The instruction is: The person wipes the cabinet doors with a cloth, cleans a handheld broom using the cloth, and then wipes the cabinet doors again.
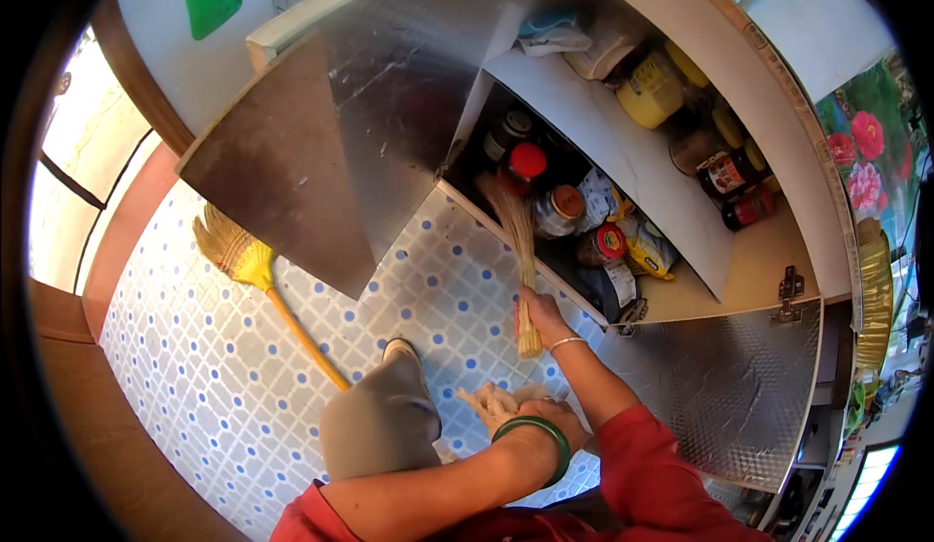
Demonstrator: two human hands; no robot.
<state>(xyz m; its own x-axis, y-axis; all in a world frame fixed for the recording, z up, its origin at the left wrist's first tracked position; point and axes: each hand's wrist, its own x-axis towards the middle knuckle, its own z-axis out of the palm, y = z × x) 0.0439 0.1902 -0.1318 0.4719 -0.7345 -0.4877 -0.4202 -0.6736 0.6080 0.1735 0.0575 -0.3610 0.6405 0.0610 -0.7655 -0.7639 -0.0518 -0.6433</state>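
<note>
My right hand (543, 316), with a thin bracelet at the wrist, is closed around the lower part of a small straw hand broom (519, 235). The broom's bristles reach over the edge of an open cabinet's lower compartment, close to a red-lidded jar (526, 162) and a glass jar with a brown lid (559, 211). Below it, my left hand (556, 419), under a green bangle, is shut on a crumpled beige cloth (491, 404). Its fingertips are partly hidden.
The cabinet's shelf (584, 109) holds a yellow-labelled container (649, 91) and dark bottles (732, 172). Metal-lined doors stand open at left (321, 143) and right (730, 386). A long-handled broom (248, 262) lies on the patterned floor (185, 347).
</note>
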